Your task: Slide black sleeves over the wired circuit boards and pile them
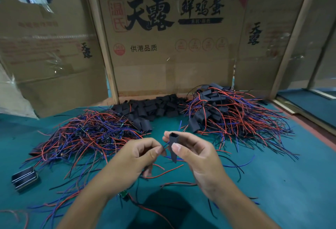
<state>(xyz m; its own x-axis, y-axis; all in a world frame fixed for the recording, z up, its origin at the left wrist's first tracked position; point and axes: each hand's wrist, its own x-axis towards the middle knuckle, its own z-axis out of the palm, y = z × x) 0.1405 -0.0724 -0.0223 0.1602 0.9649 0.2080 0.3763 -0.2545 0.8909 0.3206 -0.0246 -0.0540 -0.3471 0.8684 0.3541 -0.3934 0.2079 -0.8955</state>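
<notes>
I see my right hand [192, 156] pinching a black rectangular tube sleeve [172, 147]; my left hand [134, 157] pinches thin blue wire ends [165, 145].

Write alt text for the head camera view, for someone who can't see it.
A person's right hand pinches an open black sleeve while the left hand pinches thin wires beside it, above a green table. Behind lie a bare wired-board pile, loose sleeves and a sleeved pile.
</notes>
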